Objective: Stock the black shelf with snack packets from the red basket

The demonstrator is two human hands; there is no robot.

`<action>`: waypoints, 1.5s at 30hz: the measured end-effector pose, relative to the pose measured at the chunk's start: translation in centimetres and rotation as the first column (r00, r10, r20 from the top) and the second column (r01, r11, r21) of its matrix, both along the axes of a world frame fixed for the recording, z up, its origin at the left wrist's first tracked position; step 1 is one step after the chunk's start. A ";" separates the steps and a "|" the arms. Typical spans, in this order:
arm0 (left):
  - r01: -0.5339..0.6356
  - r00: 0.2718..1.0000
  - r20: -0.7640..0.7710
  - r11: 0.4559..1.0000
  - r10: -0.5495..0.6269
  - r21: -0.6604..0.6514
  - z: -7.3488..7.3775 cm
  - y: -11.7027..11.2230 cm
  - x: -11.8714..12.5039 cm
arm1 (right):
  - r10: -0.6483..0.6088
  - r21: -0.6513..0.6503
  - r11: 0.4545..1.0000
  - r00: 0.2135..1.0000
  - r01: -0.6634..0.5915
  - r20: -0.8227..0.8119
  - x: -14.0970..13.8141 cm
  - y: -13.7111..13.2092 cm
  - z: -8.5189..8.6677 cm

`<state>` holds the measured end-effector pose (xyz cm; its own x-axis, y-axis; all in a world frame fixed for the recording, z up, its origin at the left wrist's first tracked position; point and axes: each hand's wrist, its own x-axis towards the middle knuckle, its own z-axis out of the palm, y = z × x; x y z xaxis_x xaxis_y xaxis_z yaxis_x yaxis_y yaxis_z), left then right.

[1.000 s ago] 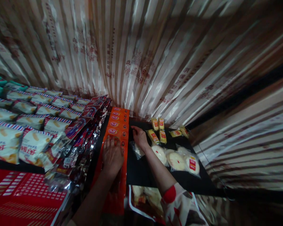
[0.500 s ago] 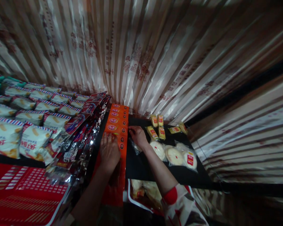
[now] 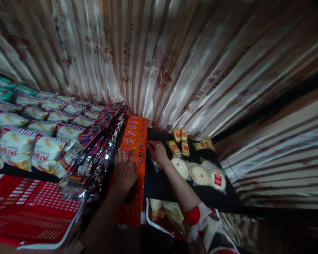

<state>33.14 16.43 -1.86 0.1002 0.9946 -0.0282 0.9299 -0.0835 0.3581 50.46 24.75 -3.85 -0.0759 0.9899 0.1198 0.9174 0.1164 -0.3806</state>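
A column of overlapping flat orange packets runs from the wall side toward me. My left hand lies on top of them, palm down with its fingers stretched out. At their right edge is my right hand, its fingers bent together at the tips. Whatever those fingertips pinch, if anything, is too dark to make out. A clear wrapped packet shows partly under the right hand. Just right of it lie round pale flat cakes in clear wrap and small yellow packets.
White snack bags stand in rows on the left, beside a pile of shiny dark packets. A red basket is at lower left. Another basket holding packets is below the black surface. Pleated curtain hangs behind.
The view has shifted, so everything appears slightly to the right. My left hand's fingers are spread a little wider on the orange packets. The right hand stays at their edge.
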 end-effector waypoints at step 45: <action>-0.001 1.000 0.017 1.000 0.001 0.015 -0.8 0.1 0.4 | 0.110 -0.097 0.990 0.991 -0.101 0.082 -1.8 -2.2 1.8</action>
<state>33.56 16.48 -2.64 0.0998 0.9949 -0.0114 0.9237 -0.0884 0.3729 48.69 22.56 -2.05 -0.1866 0.9823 0.0164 0.9320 0.1823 -0.3133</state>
